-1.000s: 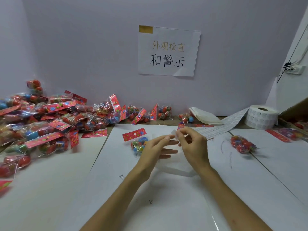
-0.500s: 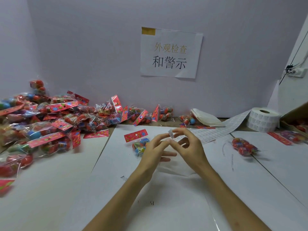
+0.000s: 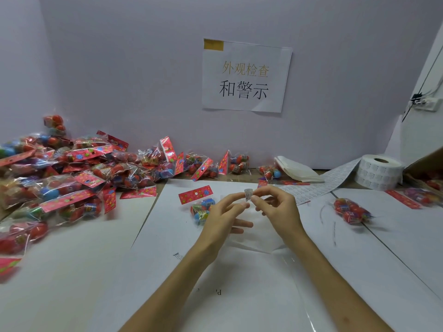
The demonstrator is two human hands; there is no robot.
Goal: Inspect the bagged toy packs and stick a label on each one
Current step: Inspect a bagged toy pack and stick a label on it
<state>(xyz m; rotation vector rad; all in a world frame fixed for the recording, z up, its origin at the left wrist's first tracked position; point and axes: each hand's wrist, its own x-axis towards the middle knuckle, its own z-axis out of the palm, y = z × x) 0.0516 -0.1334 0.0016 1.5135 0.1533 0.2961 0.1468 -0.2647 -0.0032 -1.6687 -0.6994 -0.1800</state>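
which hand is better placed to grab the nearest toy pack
Left, probably: both hands pinch the label, but the left hand lies right beside the toy pack; the right hand is farther off.

Near edge of the desk: bare paper, an open lane for both my forearms. Left side is blocked by a heap of toy packs, thinning into a row along the back edge. My left hand and right hand meet mid-desk, pinching a label. A loose pack sits just beside my left hand. To the right, the sheet is open up to a single pack. The back right corner is crowded: label roll, label strip, paper stack, and a cardboard box at the right edge.
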